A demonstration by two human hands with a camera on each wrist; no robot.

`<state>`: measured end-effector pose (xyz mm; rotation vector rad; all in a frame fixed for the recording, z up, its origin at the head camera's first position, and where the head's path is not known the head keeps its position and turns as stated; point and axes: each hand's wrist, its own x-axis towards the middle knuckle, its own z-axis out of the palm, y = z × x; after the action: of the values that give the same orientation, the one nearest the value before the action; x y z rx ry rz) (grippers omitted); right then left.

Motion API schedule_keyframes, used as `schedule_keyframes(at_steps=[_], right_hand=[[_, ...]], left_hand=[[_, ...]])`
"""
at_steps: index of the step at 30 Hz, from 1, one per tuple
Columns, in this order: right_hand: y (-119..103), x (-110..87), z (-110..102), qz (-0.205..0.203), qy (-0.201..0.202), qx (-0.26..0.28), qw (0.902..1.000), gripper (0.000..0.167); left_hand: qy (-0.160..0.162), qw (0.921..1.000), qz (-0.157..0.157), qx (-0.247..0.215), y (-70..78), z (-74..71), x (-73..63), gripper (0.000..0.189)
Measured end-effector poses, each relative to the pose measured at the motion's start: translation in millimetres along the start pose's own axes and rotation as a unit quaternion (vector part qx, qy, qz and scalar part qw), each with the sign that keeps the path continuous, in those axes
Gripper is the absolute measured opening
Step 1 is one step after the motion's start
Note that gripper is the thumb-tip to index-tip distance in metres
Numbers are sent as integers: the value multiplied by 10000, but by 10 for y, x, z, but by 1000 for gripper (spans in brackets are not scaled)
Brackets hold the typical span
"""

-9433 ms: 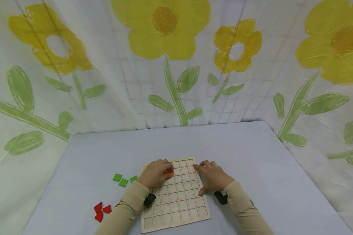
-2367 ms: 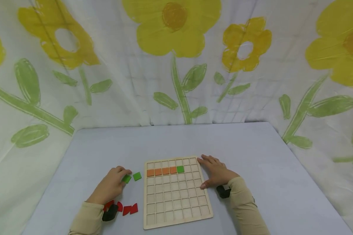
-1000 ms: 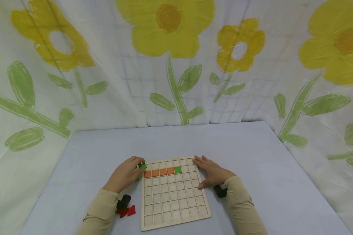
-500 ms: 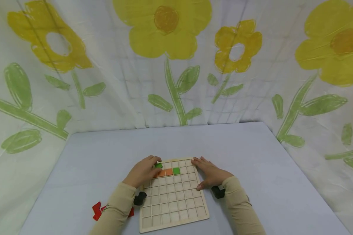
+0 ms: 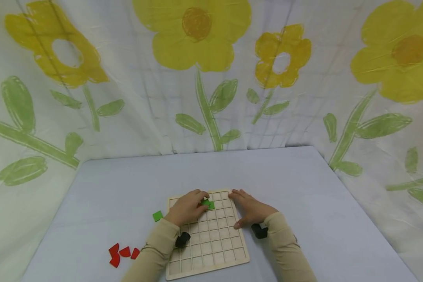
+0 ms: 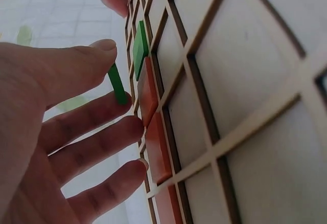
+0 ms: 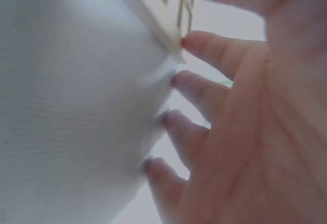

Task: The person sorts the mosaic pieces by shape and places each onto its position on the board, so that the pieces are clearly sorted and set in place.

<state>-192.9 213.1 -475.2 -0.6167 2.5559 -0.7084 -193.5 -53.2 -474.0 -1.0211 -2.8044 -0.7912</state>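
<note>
Head view alone takes in red pieces at near left and a loose green square left of the wooden grid board; left wrist view alone shows orange tiles seated in a row beside a placed green tile. Left hand over the board's far rows, pinching a green tile on edge between thumb and forefinger, just above the cells. Right hand spread flat, fingertips at the board's right edge
</note>
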Motion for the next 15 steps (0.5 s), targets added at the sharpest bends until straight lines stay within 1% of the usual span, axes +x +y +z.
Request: schedule_keyframes(at_steps=[6, 10, 15], right_hand=[[-25, -61, -60, -46, -189, 39, 9998, 94], [-74, -92, -70, 53, -204, 56, 9998, 93], [-159, -98, -53, 241, -158, 47, 9996, 94]], left_hand=[[45, 9997, 201, 142, 54, 74, 81, 25], [77, 9992, 338, 222, 81, 121, 123, 22], [186, 9980, 516, 327, 99, 175, 140, 20]])
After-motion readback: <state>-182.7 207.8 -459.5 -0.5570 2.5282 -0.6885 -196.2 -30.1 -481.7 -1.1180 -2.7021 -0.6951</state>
